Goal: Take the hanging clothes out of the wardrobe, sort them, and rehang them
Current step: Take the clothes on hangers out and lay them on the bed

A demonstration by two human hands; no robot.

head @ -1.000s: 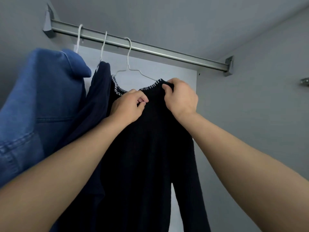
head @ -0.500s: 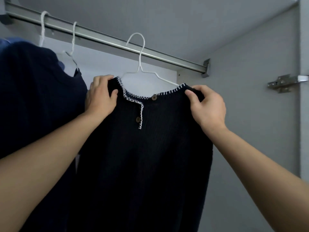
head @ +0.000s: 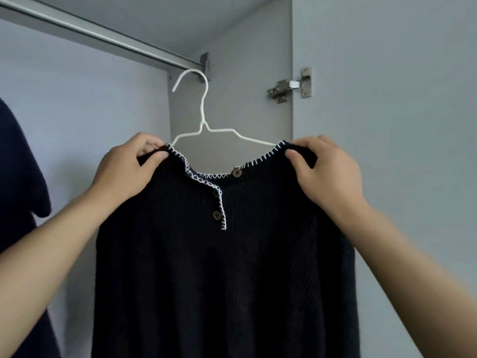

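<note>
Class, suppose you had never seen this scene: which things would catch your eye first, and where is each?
A dark knit top with white stitched trim fills the centre, gripped at its shoulders by the left hand and the right hand. Above it rises a white wire hanger, its hook off the metal rail that slants across the upper left. A metal hinge sits at upper right.

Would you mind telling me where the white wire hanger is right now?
The white wire hanger sits centre-frame inside the dark knit sweater, its hook just below the metal rail's right end, not on it.
</note>
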